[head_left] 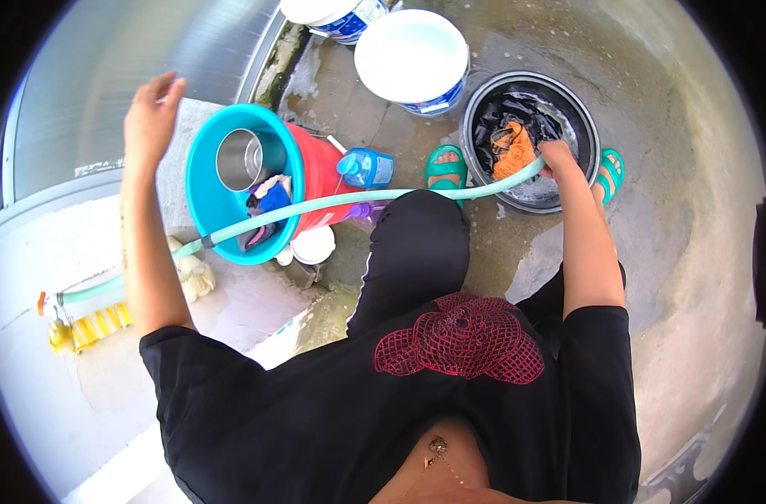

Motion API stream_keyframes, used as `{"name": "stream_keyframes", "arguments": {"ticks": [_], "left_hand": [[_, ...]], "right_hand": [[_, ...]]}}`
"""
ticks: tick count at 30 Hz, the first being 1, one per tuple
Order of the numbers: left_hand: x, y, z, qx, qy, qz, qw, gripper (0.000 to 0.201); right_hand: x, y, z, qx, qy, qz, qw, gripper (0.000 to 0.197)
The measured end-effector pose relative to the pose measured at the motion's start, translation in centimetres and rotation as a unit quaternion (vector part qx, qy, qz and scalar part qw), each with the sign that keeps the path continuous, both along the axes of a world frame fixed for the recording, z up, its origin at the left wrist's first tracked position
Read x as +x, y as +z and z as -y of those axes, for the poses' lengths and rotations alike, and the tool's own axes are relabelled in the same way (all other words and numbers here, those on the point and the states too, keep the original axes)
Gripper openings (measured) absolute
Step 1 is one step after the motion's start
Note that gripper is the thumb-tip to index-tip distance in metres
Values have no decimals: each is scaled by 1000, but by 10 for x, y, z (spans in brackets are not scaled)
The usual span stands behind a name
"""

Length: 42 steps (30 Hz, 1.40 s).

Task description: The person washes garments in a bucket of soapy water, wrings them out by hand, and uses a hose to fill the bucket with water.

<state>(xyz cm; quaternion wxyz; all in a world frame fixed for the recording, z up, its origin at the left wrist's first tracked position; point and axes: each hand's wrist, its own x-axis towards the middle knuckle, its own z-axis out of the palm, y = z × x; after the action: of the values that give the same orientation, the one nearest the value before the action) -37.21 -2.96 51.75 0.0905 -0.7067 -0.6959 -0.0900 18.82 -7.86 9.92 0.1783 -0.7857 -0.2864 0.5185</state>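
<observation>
My right hand (558, 158) is closed around the end of a pale green hose (358, 197), over the near side of a black tub (477, 161). Inside the tub, an orange cloth (512, 149) sits in dark, sudsy water, with dark fabric around it. The hose runs left across my knee and over a teal basin (200, 206) to a tap (43, 304) by the wall. Raised at the upper left, my left hand (154, 118) is open and holds nothing, beyond the basin's left rim. That basin contains a metal pot (240, 160) and blue and dark cloths (271, 200).
A red bucket (322, 168) stands against the teal basin, beside a blue bottle (368, 168) and a purple bottle (366, 212). White buckets (412, 57) stand at the far side. My green sandals (446, 168) flank the tub on wet concrete (652, 252). A yellow bundle (89, 329) hangs below the tap.
</observation>
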Motion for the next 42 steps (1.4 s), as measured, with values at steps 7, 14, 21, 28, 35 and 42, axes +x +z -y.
{"name": "stream_keyframes", "arguments": {"ticks": [7,14,21,28,35,42], "left_hand": [[-229,208,80,27,530,-441,724,64],[-323,241,165,-109,607,-378,690,55],[-311,250,146,-67,661,-337,667,55],[-286,239,136,-17,547,-342,764,58],[-72,63,76,2,110,-10,994,45],[197,-158,63,-352,-153,262,886,46]], "right_hand": [[27,-8,3,-27,127,82,988,21],[0,49,16,-45,200,130,970,30],[2,89,19,-38,234,163,958,35],[17,87,10,-21,251,184,950,45],[-6,145,-4,275,184,238,913,65],[-81,222,-60,414,267,142,859,68]]}}
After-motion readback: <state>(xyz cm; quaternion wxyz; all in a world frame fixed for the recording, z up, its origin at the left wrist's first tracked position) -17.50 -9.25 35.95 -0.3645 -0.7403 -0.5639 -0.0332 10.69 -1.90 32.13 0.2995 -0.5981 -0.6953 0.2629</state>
